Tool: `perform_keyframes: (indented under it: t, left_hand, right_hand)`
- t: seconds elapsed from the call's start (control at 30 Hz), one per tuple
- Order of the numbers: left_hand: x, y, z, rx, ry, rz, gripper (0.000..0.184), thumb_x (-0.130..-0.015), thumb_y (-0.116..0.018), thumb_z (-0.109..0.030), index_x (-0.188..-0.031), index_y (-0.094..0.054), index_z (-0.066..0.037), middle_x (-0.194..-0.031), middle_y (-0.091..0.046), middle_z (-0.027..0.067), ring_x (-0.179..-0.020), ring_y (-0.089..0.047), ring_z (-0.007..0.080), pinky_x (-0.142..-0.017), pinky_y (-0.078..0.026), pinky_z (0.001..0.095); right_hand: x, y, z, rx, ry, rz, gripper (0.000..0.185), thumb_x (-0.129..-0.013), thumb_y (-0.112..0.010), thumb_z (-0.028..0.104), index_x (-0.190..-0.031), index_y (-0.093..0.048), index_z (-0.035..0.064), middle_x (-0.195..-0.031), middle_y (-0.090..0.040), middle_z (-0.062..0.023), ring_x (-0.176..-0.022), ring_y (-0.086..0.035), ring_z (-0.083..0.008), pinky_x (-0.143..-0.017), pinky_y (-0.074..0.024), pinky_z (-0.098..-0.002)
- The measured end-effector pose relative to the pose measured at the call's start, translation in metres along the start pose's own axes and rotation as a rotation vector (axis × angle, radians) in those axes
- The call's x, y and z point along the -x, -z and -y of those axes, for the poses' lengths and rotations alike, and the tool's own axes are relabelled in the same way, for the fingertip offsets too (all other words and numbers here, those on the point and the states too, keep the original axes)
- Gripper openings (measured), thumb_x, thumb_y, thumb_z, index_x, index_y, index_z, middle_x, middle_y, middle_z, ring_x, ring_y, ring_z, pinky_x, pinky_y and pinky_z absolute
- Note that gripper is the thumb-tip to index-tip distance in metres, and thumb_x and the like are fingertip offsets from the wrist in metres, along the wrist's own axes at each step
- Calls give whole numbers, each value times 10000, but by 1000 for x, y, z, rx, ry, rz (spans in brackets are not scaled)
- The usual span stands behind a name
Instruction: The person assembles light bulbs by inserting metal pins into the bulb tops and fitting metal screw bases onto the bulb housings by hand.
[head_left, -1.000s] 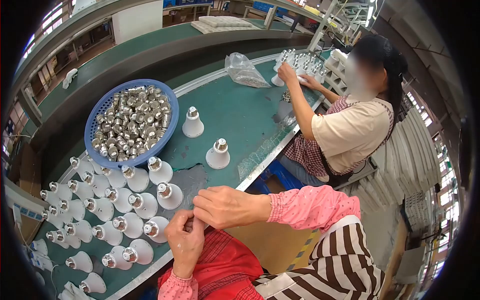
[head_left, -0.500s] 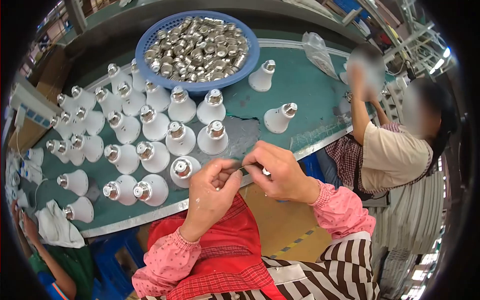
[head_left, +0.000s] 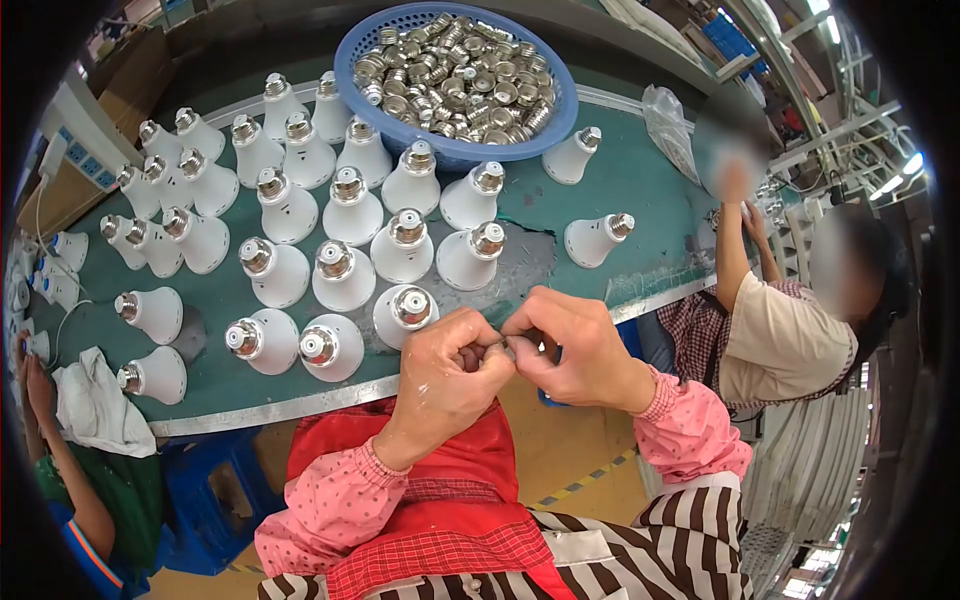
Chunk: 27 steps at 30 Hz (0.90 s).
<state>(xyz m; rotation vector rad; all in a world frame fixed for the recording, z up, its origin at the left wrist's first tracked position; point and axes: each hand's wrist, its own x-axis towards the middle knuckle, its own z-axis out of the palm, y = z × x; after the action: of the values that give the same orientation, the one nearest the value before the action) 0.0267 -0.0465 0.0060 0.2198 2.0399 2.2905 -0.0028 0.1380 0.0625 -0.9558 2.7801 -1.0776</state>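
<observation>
My left hand [head_left: 440, 378] and my right hand [head_left: 572, 350] meet fingertip to fingertip just past the table's front edge. Both are closed in a pinch. Whatever lies between the fingertips is too small and covered to name. Nearest to my left hand stands a white LED bulb [head_left: 388, 322] with a silver screw cap. Several more bulbs [head_left: 395, 262] stand in loose rows to the left, caps up or tilted. Two others, a front bulb [head_left: 587, 243] and a rear bulb [head_left: 565, 160], stand apart on the right.
A blue plastic basket [head_left: 352, 92] full of metal screw caps [head_left: 465, 85] stands at the back of the green table [head_left: 660, 240]. A clear bag [head_left: 668, 125] lies right of it. A co-worker [head_left: 790, 320] sits at the right; another person's arm [head_left: 75, 470] and a white cloth [head_left: 98, 405] are left.
The view has shifted, so the bulbs and basket appear farther right and mostly higher. My fingertips have drawn closer together, covering the thin dark thing that showed between them.
</observation>
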Motion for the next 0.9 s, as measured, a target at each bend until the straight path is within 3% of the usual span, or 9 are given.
perform_keyframes:
  t: [0.23, 0.33, 0.47, 0.7, 0.8, 0.9]
  left_hand:
    - [9, 15, 1, 120, 80, 10, 113, -889, -676, 55, -827, -613, -16, -775, -562, -88, -642, -422, -48, -518, -308, 185]
    - [12, 20, 2, 108, 86, -2, 117, -893, -669, 71, -835, -614, -15, -780, -566, -84, -653, -442, -51, -524, -328, 180]
    - [16, 17, 6, 128, 91, 19, 124, -904, -662, 81, -838, -615, -13, -787, -571, -81, -664, -463, -51, -529, -344, 179]
    - [21, 13, 8, 134, 75, 34, 134, -918, -670, 74, -835, -610, -13, -789, -571, -80, -668, -470, -50, -527, -349, 184]
    - [21, 13, 8, 162, 77, 23, 136, -921, -669, 70, -832, -609, -13, -787, -580, -75, -671, -484, -41, -528, -362, 189]
    - [19, 7, 14, 42, 79, -29, 125, -923, -666, 71, -838, -618, -7, -794, -614, -57, -669, -509, -27, -534, -383, 191]
  right_hand:
    - [-7, 8, 3, -398, -372, 127, 64, -862, -700, 21, -910, -701, -22, -753, -693, -68, -700, -655, -123, -619, -519, -297]
    - [2, 17, 7, -346, -367, 376, 86, -870, -738, 31, -938, -707, -12, -781, -685, -72, -701, -654, -147, -630, -515, -302]
    - [9, 6, 21, -163, -229, 106, 158, -879, -798, 46, -997, -703, 2, -866, -661, -82, -723, -646, -172, -631, -503, -313]
    - [10, -14, 21, -140, -165, 17, 135, -840, -715, -63, -923, -628, -3, -827, -602, -88, -690, -619, -195, -608, -503, -335]
    - [9, -28, 16, 69, 56, -92, 185, -803, -696, -82, -940, -611, 8, -825, -560, -93, -673, -601, -246, -589, -499, -351]
    - [7, -31, 14, 543, 347, -121, 243, -770, -713, -77, -970, -610, 15, -842, -546, -103, -661, -587, -288, -577, -499, -369]
